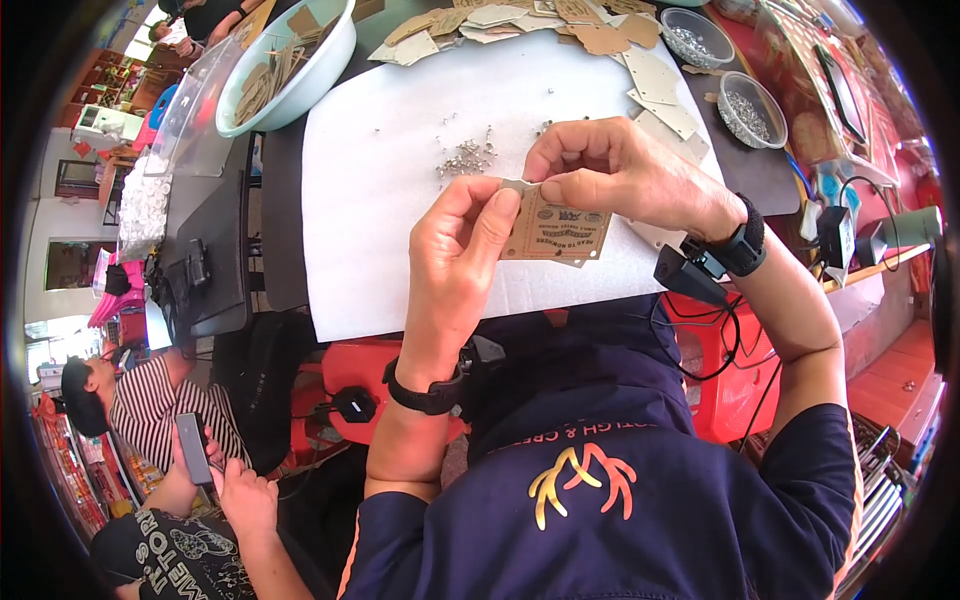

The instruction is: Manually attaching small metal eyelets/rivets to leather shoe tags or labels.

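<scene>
White sheet (375, 230) below, card (558, 228) between hands (455, 250) (625, 170)

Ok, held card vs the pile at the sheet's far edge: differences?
Pose: the held card is up between left hand and right hand; the pile lies flat.
Count: the held card has just another corner peeking out behind; the pile is many, overlapping.
Look: the held card shows dark print on tan; the pile mixes tan and pale grey.
Shared: flat, thin pieces.

pale, brightly lit wall (62, 215) at far left; reddish cabinet (895, 392) at right.
</scene>
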{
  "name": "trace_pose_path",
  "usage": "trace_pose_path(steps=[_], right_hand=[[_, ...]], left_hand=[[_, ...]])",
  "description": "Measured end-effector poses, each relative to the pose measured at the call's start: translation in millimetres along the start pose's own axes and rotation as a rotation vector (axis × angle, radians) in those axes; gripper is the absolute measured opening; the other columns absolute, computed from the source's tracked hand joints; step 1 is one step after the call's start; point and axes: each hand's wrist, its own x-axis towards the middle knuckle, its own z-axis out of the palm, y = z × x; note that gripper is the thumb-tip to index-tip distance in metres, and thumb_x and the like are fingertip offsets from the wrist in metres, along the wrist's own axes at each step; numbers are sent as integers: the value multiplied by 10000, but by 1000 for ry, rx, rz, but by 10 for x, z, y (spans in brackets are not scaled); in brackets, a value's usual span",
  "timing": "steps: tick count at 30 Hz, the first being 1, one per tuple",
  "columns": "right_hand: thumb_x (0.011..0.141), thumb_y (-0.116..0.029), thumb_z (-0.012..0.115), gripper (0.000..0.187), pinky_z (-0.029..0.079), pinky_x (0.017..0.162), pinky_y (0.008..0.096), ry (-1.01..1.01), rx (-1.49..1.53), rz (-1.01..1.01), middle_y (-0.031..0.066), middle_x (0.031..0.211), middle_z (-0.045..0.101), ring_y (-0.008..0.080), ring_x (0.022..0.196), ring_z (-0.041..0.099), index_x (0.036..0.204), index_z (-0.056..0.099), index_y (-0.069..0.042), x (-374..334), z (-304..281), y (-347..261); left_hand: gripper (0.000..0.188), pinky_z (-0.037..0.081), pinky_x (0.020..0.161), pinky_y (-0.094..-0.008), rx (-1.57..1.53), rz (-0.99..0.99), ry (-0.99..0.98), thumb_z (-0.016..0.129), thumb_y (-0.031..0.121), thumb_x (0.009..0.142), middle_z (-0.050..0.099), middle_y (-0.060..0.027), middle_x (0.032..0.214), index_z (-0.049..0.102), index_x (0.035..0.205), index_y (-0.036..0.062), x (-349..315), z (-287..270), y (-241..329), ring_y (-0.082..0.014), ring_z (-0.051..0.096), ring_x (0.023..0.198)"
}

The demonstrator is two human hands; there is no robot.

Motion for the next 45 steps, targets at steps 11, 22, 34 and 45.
trace_pose_path(steps=[11,22,34,45], right_hand=[[935,-114,639,157,483,731,220,126,-139,-24,-9,897,628,38,820,564,1054,626,-13,-59,125,40],[942,-101,619,131,478,750,248,275,-146,-42,3,882,627,61,814,558,1036,626,-10,-81,220,54],[928,-85,616,114,475,725,280,308,-282,-151,48,853,601,118,780,556,995,594,4,-93,227,73],[963,-174,615,196,471,760,230,149,44,58,-10,935,632,48,856,565,1072,603,-12,-81,135,32]], left_hand=[[164,493,789,-224,-59,36,102,599,99,970,646,-32,953,630,1082,-16,-15,103,11,-66,591,865],[82,496,693,-218,521,471,172,625,-15,919,640,-58,978,645,998,-20,-33,144,-52,-79,580,832],[136,523,794,-261,-63,131,116,641,70,930,661,-67,969,635,1022,-30,2,144,-53,-102,621,872],[206,525,818,-288,-409,-141,66,689,133,907,675,-66,955,644,1050,-8,77,-2,-121,-113,635,863]])
